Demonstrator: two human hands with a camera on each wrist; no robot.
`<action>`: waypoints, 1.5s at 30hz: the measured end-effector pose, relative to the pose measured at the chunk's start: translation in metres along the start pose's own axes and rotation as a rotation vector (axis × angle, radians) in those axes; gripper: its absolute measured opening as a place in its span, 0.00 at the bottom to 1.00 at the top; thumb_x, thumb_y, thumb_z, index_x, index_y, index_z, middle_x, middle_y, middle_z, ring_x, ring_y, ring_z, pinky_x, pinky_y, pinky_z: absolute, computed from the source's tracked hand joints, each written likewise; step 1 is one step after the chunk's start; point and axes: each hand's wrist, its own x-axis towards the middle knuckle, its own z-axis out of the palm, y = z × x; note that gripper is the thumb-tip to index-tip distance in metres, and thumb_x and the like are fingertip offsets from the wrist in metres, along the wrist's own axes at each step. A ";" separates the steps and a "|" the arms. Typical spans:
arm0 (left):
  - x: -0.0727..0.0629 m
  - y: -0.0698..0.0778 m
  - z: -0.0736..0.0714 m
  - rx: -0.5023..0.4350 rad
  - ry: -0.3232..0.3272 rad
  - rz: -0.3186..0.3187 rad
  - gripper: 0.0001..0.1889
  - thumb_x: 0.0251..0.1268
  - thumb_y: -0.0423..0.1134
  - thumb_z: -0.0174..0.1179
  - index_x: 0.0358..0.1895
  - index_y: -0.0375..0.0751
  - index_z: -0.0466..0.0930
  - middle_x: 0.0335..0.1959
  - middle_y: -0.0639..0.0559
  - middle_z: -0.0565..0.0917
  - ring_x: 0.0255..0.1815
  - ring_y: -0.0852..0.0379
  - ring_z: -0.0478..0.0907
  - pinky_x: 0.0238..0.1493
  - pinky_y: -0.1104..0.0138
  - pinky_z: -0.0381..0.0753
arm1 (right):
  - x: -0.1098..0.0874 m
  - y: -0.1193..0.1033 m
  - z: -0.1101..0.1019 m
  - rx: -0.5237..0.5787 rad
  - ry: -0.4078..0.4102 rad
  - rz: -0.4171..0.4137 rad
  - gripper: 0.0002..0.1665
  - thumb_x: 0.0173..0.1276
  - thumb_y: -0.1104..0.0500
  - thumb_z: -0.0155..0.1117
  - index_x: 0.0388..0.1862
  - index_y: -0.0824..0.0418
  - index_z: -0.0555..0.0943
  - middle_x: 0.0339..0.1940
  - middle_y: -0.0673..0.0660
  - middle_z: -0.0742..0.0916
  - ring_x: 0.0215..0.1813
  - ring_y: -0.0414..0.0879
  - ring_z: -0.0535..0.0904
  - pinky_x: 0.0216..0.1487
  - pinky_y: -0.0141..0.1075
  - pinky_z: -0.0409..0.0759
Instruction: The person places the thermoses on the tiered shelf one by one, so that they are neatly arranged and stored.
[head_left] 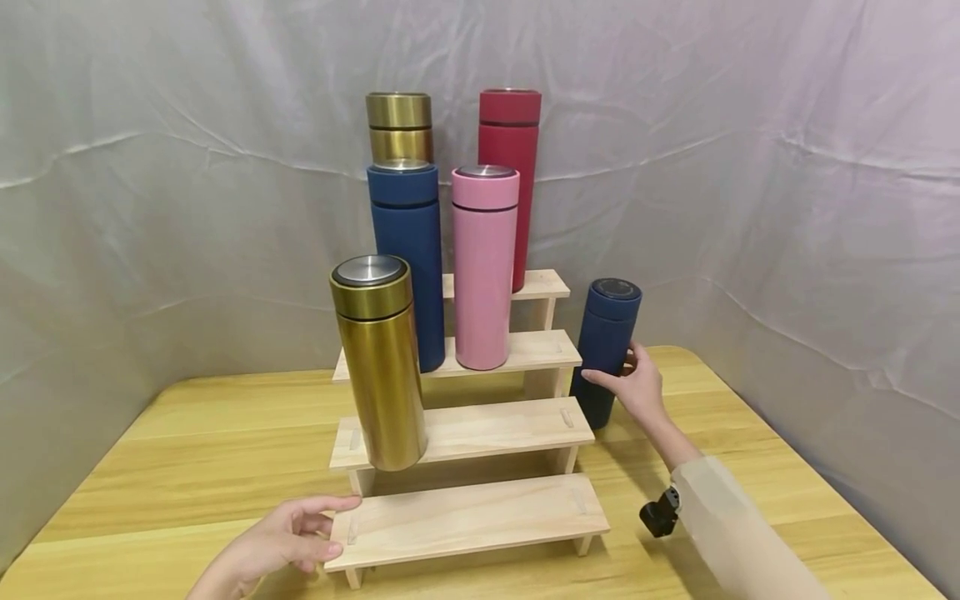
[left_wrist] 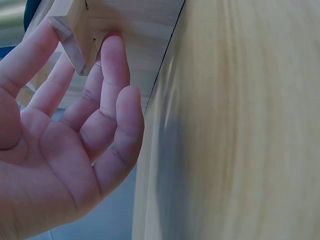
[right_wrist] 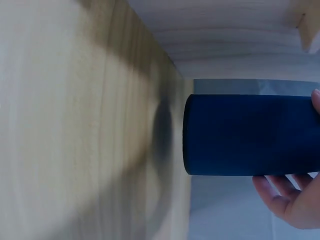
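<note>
My right hand (head_left: 636, 385) grips a dark blue thermos bottle (head_left: 606, 333) around its lower half, right of a stepped wooden stand (head_left: 468, 521). In the right wrist view the bottle's (right_wrist: 250, 135) base appears raised off the table, with a shadow below. My left hand (head_left: 277, 537) holds the left end of the stand's lowest step; the left wrist view shows its fingers (left_wrist: 114, 70) bent under the board. A gold bottle (head_left: 382, 383) stands on the second step. Blue (head_left: 408, 267) and pink (head_left: 485, 283) bottles are on the third.
Behind them, on the top step, are another gold bottle (head_left: 400, 125) and a red bottle (head_left: 517, 150). The wood-grain table (head_left: 187, 450) extends around the stand. Grey cloth (head_left: 225, 233) hangs behind and at both sides. A small black camera (head_left: 660, 512) is strapped to the right wrist.
</note>
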 end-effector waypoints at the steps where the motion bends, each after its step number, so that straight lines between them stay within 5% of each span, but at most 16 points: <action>1: 0.000 0.000 0.000 0.002 -0.002 0.001 0.24 0.59 0.31 0.55 0.60 0.33 0.64 0.41 0.46 0.72 0.33 0.57 0.72 0.28 0.66 0.75 | -0.001 -0.002 -0.002 -0.005 0.002 -0.005 0.45 0.47 0.58 0.73 0.62 0.66 0.63 0.47 0.68 0.76 0.44 0.58 0.74 0.43 0.44 0.73; 16: 0.000 0.002 0.002 0.004 -0.011 -0.007 0.25 0.59 0.31 0.56 0.60 0.31 0.63 0.39 0.45 0.74 0.33 0.57 0.72 0.29 0.67 0.75 | -0.020 -0.032 -0.028 -0.020 -0.038 -0.044 0.47 0.49 0.48 0.71 0.65 0.62 0.62 0.51 0.67 0.76 0.46 0.57 0.73 0.46 0.49 0.73; 23: 0.000 0.001 0.001 -0.011 -0.023 0.009 0.25 0.59 0.31 0.55 0.60 0.31 0.63 0.38 0.44 0.75 0.34 0.57 0.73 0.29 0.68 0.74 | 0.003 0.022 -0.029 -0.002 -0.014 -0.127 0.42 0.45 0.51 0.74 0.61 0.53 0.69 0.47 0.61 0.79 0.42 0.52 0.74 0.35 0.44 0.76; 32: 0.000 0.000 0.001 -0.014 -0.025 0.010 0.24 0.59 0.31 0.54 0.60 0.33 0.64 0.37 0.44 0.75 0.34 0.56 0.73 0.29 0.68 0.75 | -0.040 -0.062 -0.045 -0.075 -0.008 -0.197 0.41 0.46 0.52 0.74 0.59 0.59 0.69 0.43 0.61 0.80 0.38 0.51 0.75 0.38 0.42 0.73; 45: 0.000 0.002 0.001 0.021 -0.017 -0.008 0.25 0.59 0.33 0.56 0.60 0.33 0.64 0.39 0.44 0.74 0.35 0.56 0.71 0.30 0.67 0.75 | -0.053 -0.082 -0.060 -0.121 -0.006 -0.219 0.41 0.45 0.54 0.74 0.59 0.58 0.69 0.41 0.58 0.81 0.37 0.45 0.74 0.36 0.38 0.73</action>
